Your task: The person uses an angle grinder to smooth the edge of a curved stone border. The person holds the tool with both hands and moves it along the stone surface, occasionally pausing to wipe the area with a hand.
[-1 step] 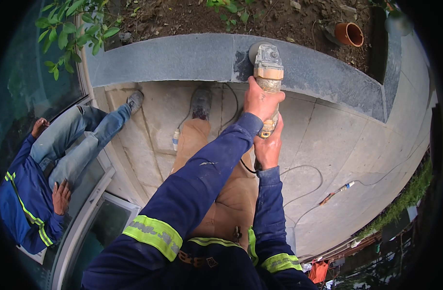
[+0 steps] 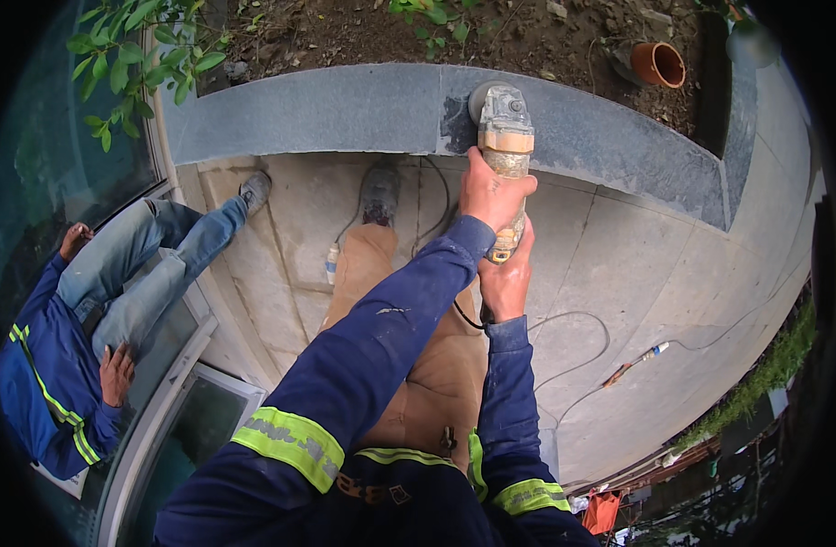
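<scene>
My left hand [image 2: 493, 193] is wrapped round the body of a dusty angle grinder [image 2: 506, 118] with a worn pale orange band. My right hand [image 2: 506, 284] grips its rear end, lower in the picture. The grinder's grey disc [image 2: 478, 98] lies on the grey stone coping [image 2: 308, 114] of a raised planter, beside a dark patch [image 2: 456, 128]. Whether the disc is spinning, I cannot tell. A black cord runs down from the tool past my legs.
A co-worker [image 2: 48, 365] in blue high-visibility clothing sits at left by glass panels [image 2: 62, 118]. Soil [image 2: 299, 32], leaves [image 2: 117, 68] and an orange pot [image 2: 658, 64] lie beyond the coping. Cables with a connector [image 2: 655, 348] cross the paving [image 2: 646, 273] at right.
</scene>
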Tool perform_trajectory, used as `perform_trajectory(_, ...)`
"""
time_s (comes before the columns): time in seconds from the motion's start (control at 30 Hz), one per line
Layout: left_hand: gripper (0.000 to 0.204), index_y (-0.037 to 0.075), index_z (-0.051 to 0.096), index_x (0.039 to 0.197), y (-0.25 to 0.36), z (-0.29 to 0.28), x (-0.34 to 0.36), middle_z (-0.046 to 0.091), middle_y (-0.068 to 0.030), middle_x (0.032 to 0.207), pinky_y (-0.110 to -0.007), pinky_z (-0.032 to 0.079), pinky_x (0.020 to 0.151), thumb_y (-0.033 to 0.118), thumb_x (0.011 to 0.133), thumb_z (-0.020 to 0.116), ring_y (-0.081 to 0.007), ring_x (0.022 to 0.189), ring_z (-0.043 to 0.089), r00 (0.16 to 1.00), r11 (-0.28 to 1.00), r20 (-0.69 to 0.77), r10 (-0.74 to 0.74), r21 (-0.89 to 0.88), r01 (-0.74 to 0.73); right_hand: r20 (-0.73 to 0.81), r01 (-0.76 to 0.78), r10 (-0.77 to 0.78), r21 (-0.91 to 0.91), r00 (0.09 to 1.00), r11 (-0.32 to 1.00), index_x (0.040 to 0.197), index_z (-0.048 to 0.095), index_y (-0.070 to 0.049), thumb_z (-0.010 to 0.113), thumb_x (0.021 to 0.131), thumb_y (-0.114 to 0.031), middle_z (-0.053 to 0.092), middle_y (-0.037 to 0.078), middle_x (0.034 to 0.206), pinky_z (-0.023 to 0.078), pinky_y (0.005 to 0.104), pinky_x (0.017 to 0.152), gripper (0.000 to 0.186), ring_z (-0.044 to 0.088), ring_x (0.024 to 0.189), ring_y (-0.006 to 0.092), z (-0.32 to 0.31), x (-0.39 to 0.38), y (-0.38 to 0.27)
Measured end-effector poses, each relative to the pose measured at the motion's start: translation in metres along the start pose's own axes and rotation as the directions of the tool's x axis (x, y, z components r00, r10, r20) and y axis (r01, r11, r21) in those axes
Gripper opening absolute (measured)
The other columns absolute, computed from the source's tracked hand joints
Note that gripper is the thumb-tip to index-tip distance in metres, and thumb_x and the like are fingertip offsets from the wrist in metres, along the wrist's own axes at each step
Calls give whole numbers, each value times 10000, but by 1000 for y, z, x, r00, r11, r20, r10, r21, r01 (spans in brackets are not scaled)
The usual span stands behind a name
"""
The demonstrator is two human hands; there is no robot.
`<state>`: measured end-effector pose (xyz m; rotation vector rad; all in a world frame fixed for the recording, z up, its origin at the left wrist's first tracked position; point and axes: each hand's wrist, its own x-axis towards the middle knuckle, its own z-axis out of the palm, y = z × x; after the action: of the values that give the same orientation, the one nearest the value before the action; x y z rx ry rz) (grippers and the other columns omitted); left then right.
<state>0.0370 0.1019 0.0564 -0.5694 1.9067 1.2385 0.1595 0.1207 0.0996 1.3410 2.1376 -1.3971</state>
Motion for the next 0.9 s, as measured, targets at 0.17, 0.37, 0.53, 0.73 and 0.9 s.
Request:
perform_trajectory(0.17,802,-42,417,1263,0,6,-2,668,-270,1111,-455,519,917,272,636,806,-420,1035,665,1000,1000,19,-9,-3,9,-25,-10,10,-24,1000,1000,1496,284,-104,744,739,-42,686,247,1081,541,448,832,888,696,980,403,-2,0,3)
perform_trajectory(0.37,804,-39,415,1270,-1,7,0,672,-262,1105,-451,518,921,264,638,809,-413,1036,668,1000,1000,2,-24,-4,24,7,-14,14,3,1000,1000,1496,288,-105,743,739,-29,691,236,1080,542,432,833,886,703,979,379,-5,2,5)
perform_trajectory(0.53,794,-37,417,1263,-2,11,-6,673,-254,1104,-447,519,923,264,644,812,-404,1042,668,999,999,50,-15,-31,17,-37,23,-24,-13,999,1000,1496,287,-108,736,749,-30,692,239,1068,541,434,828,875,703,976,385,-8,-2,9)
perform_trajectory(0.73,790,-36,423,1255,6,10,4,681,-247,1088,-445,521,924,274,645,819,-396,1024,676,1000,1000,-17,12,-11,-12,13,-24,24,21,1000,999,1498,284,-106,742,746,-24,690,244,1072,541,443,823,885,698,977,401,-8,10,0)
perform_trajectory(0.9,778,-32,429,1246,-9,9,-6,678,-246,1090,-442,527,914,276,650,821,-396,1013,679,1000,999,-6,4,-43,-4,11,24,-24,11,1000,1000,1503,277,-110,748,745,-34,688,246,1077,540,454,826,895,695,985,406,-7,-1,17)
